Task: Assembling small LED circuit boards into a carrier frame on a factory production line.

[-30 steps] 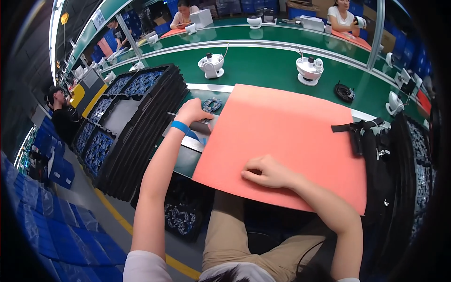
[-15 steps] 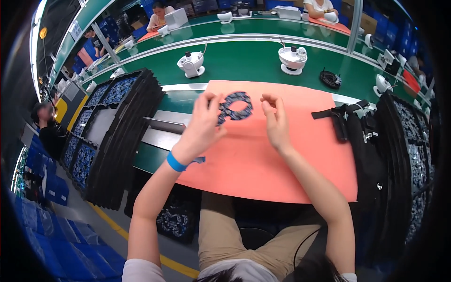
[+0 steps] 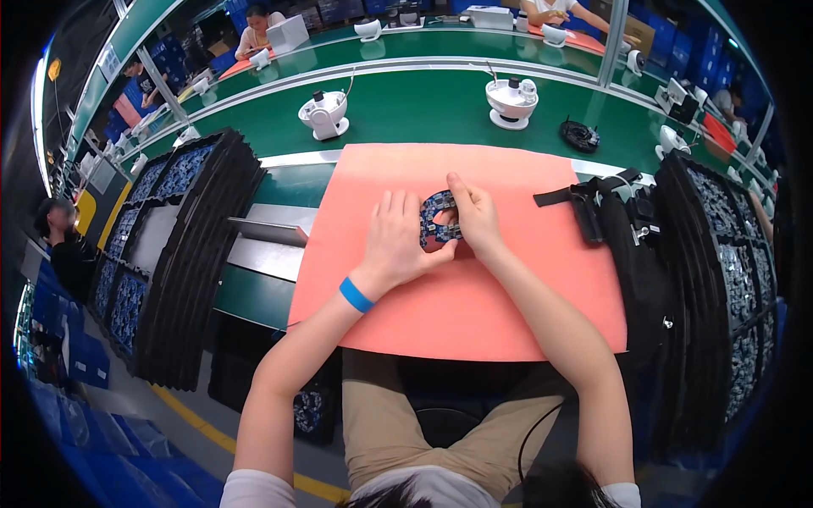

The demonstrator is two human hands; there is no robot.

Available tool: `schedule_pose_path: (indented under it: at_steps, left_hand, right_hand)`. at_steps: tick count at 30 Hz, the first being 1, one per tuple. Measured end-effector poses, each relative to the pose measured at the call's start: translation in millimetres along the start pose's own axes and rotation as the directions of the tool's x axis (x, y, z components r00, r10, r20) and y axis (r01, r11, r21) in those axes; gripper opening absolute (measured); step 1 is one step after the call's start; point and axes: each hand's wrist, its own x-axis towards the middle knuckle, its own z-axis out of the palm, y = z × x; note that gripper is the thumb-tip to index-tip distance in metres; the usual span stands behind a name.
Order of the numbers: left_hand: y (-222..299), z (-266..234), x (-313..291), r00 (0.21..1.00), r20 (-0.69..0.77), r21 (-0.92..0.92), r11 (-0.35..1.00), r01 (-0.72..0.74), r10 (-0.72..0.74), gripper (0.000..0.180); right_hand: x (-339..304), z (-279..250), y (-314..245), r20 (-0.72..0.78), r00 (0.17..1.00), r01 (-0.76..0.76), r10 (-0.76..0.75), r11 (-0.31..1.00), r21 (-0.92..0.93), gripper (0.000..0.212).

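A ring-shaped blue circuit board (image 3: 429, 212), studded with small parts, is held over the salmon-pink mat (image 3: 364, 182). My left hand (image 3: 394, 237), with a blue band at its wrist, grips the board's left side; its thumb lies along the lower edge. On the opposite side my right hand (image 3: 476, 218) is closed on the rim, thumb pointing up and fingers partly hidden behind. Through the ring's opening some skin and mat show.
Stacked black trays of circuit boards stand at left (image 3: 186, 254) and right (image 3: 720, 245). A metal channel (image 3: 267, 241) lies left of the mat; a black strapped device (image 3: 589, 212) lies at its right. White camera housings (image 3: 511, 102) and a coiled black cable (image 3: 578, 134) sit on the green conveyor (image 3: 406, 110).
My right hand has come in and taken hold of the board, which before was in my left hand only. The board has turned and sits lower between both hands. The view has shifted slightly.
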Motion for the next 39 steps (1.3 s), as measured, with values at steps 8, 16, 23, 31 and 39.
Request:
schedule_pose_path:
  at_steps: [8,16,23,31,39]
  left_hand:
    - [3.2,0.5,-3.1,0.993,-0.099,-0.289,0.957,0.031,-0.062,0.051]
    - [-18.1,7.3,-4.4,0.979,0.105,-0.78,0.597,0.19,-0.175,0.024]
    - [-25.4,-5.9,-2.0,0.912,0.405,-0.832,0.385,0.4,-0.071,0.021]
    - [-18.0,-12.1,-0.6,0.886,0.392,-0.804,0.376,0.461,-0.247,0.02]
    - [-18.5,-19.9,-3.8,0.87,0.488,-0.863,0.11,0.494,-0.076,0.026]
  right_hand:
    - [-3.1,4.2,-4.8,0.01,0.994,-0.11,0.109,0.983,0.147,0.051]
    - [-11.8,10.1,-8.7,0.082,0.996,0.031,-0.031,1.0,0.004,0.049]
    - [-9.6,8.7,-12.2,0.018,0.999,0.035,-0.034,0.998,-0.05,0.054]
    - [-7.1,3.9,3.7,-0.045,0.991,-0.127,0.123,0.985,-0.113,0.06]
    - [-8.4,5.1,-8.6,0.137,0.982,-0.133,0.128,0.991,0.031,0.06]
